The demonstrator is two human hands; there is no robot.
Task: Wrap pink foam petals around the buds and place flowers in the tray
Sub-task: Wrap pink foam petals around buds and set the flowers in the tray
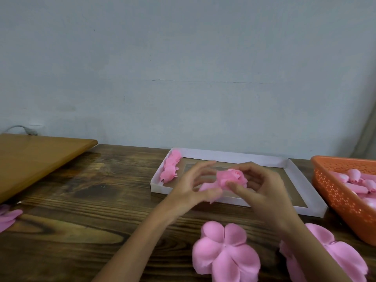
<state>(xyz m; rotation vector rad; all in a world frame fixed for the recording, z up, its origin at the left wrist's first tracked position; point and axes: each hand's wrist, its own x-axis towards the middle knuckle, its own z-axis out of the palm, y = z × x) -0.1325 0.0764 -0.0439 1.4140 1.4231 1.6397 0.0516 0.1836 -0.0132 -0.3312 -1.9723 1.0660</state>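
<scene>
Over a white tray (234,156), the right hand (262,190) curls round a pink foam flower (232,177); the left hand (193,188) pinches its loose petal (206,187). Flat petal cutouts (225,251) lie near both wrists.

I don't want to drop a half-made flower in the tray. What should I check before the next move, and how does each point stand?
1. Flower gripped by left hand and right hand: ok.
2. Wrap finished: not ok, a loose petal sticks out below.
3. Free room in tray: ok, finished flowers fill only its left end.
4. Spare petals at hand: ok.
5. Buds left in basket: ok.
</scene>
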